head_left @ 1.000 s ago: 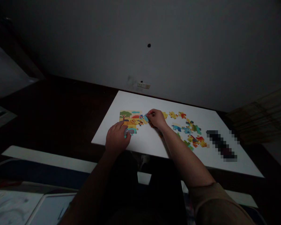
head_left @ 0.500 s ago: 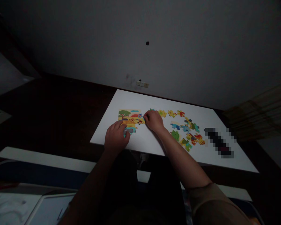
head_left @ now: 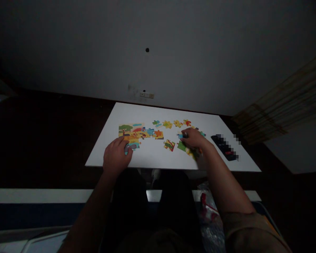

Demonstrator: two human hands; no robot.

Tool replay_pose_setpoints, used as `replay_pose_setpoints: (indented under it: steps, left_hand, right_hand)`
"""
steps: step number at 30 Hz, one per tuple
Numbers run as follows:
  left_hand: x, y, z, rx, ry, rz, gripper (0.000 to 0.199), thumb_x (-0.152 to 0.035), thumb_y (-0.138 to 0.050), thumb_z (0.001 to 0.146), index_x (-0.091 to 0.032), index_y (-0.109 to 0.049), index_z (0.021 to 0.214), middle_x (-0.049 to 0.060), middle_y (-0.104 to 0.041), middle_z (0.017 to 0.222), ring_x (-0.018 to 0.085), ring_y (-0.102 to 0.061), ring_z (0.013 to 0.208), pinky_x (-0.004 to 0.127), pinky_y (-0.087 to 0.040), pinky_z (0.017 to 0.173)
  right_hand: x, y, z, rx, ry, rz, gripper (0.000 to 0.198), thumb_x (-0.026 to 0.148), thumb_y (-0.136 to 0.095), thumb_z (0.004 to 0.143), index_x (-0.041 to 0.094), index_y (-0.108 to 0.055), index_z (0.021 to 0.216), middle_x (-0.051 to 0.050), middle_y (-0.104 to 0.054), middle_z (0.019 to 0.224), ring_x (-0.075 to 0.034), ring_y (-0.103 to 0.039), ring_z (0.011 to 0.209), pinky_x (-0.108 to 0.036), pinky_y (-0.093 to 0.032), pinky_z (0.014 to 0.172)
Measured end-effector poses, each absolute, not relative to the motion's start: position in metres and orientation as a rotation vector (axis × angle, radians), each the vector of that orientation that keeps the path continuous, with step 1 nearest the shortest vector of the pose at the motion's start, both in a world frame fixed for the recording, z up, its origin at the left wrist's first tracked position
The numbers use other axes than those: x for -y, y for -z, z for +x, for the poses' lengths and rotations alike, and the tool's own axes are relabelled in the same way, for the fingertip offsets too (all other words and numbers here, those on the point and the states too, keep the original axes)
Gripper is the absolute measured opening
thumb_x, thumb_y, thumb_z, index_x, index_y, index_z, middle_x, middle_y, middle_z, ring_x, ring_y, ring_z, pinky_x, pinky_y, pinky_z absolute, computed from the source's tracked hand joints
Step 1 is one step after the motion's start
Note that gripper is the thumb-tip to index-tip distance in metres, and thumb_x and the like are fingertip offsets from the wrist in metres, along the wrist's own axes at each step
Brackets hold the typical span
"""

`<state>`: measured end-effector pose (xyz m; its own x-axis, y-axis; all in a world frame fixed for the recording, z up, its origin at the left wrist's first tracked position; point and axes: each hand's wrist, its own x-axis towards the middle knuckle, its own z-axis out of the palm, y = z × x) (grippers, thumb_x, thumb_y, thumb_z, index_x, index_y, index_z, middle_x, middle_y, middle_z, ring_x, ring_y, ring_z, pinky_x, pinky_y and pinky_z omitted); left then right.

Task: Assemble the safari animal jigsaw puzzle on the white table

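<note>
Moved the right hand away from the right end of the part-joined puzzle and across to the loose pieces, leaving a blue piece beside the rest. See the part-joined puzzle flat on the left part of the white table, with a green tree at its far left and an orange piece at its right end. Rest the left hand on its near left corner, fingers laid flat and close together, thumb set slightly apart. Bunch the right fingers, tips down, at a blue-and-white piece; cannot tell whether pinching or only touching it. Find a green piece just below, and a yellow piece with a red line nearer the puzzle. Farther right, see a dark object, partly pixelated; beyond, wall sockets and a striped curtain.
</note>
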<state>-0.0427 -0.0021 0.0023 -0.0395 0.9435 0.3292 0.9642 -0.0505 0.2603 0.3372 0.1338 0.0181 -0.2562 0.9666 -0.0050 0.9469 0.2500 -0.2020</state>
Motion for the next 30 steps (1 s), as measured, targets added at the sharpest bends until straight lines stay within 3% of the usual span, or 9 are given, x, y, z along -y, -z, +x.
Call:
replay_pose_setpoints:
  steps: [6, 9, 13, 16, 22, 30]
  left_hand:
    - [0.003, -0.003, -0.041, 2.143, 0.64, -2.119, 0.033, -0.035, -0.046, 0.087, -0.021, -0.062, 0.112, 0.006, -0.055, 0.136, 0.027, -0.048, 0.125, 0.043, -0.039, 0.104]
    - [0.003, -0.002, -0.041, 2.16, 0.63, -2.106, 0.033, -0.035, -0.046, 0.087, -0.022, -0.062, 0.113, 0.006, -0.055, 0.136, 0.027, -0.047, 0.126, 0.042, -0.038, 0.105]
    - [0.004, -0.003, -0.041, 2.177, 0.626, -2.112, 0.033, -0.035, -0.045, 0.088, -0.023, -0.061, 0.114, 0.006, -0.053, 0.138, 0.026, -0.047, 0.128, 0.042, -0.037, 0.107]
    - [0.005, -0.005, -0.041, 2.188, 0.637, -2.122, 0.033, -0.034, -0.045, 0.088, -0.023, -0.061, 0.114, 0.005, -0.053, 0.139, 0.026, -0.046, 0.128, 0.042, -0.036, 0.108]
    - [0.006, -0.007, -0.043, 2.202, 0.685, -2.125, 0.031, -0.032, -0.047, 0.087, -0.027, -0.062, 0.113, 0.004, -0.054, 0.138, 0.026, -0.046, 0.128, 0.043, -0.038, 0.108]
    - [0.003, -0.007, -0.045, 2.264, 0.697, -2.134, 0.031, -0.031, -0.045, 0.087, -0.028, -0.062, 0.114, 0.003, -0.052, 0.139, 0.025, -0.044, 0.13, 0.044, -0.035, 0.111]
  right_hand:
    - [-0.141, -0.006, 0.336, 2.41, -0.216, -1.885, 0.035, 0.041, -0.072, 0.073, 0.022, -0.066, 0.102, -0.016, -0.063, 0.114, -0.031, -0.056, 0.109, -0.044, -0.041, 0.097]
    - [-0.144, -0.01, 0.334, 2.321, -0.3, -1.882, 0.036, 0.036, -0.073, 0.07, 0.023, -0.062, 0.102, -0.014, -0.066, 0.104, -0.029, -0.059, 0.1, -0.042, -0.046, 0.089]
    - [-0.151, -0.025, 0.31, 2.237, -0.454, -1.676, 0.019, 0.027, -0.062, 0.079, 0.023, -0.06, 0.097, -0.007, -0.068, 0.091, -0.021, -0.062, 0.08, -0.033, -0.048, 0.074]
    - [-0.16, -0.033, 0.265, 2.167, -0.522, -1.469, 0.019, 0.03, -0.059, 0.083, 0.023, -0.06, 0.1, -0.006, -0.069, 0.093, -0.019, -0.062, 0.08, -0.029, -0.048, 0.072]
    - [-0.181, -0.021, 0.174, 2.196, -0.528, -1.407, 0.027, 0.026, -0.056, 0.086, 0.02, -0.063, 0.111, -0.007, -0.069, 0.105, -0.018, -0.064, 0.089, -0.028, -0.049, 0.08]
    - [-0.202, -0.012, 0.165, 2.457, -0.427, -1.393, 0.036, 0.024, -0.065, 0.082, 0.019, -0.066, 0.118, -0.01, -0.07, 0.109, -0.021, -0.064, 0.095, -0.031, -0.047, 0.087]
